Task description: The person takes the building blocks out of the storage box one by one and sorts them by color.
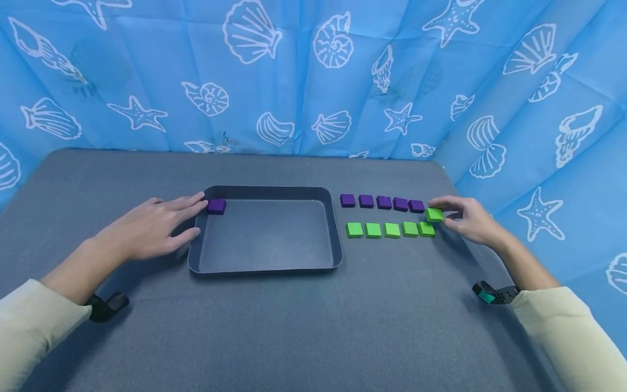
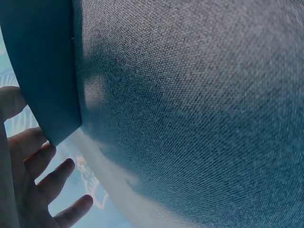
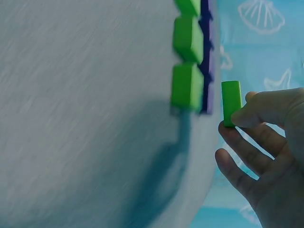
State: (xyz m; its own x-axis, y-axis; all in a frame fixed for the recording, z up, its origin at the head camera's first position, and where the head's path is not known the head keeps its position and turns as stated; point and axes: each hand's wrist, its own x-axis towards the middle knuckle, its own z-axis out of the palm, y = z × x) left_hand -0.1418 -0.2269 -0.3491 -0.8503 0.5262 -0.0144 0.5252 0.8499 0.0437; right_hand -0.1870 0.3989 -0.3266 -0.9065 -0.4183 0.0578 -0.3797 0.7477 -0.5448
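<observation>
My right hand (image 1: 465, 218) pinches a green block (image 3: 232, 102) between thumb and fingers, held above the right end of two rows. The front row is of several green blocks (image 1: 373, 230), the back row of several purple blocks (image 1: 366, 201). To their left lies a dark grey rectangular tray (image 1: 264, 271). One purple block (image 1: 216, 206) sits in its back left corner. At the tray's left rim, my left hand (image 1: 149, 228) has its fingers extended, fingertips right at the edge. The left wrist view shows those fingers (image 2: 52, 183) by the tray's outer corner.
Everything lies on a grey cloth-covered table (image 1: 313, 332). A blue curtain (image 1: 294, 81) with white seashells and starfish hangs along the back and right sides. Each wrist wears a dark band (image 1: 495, 294).
</observation>
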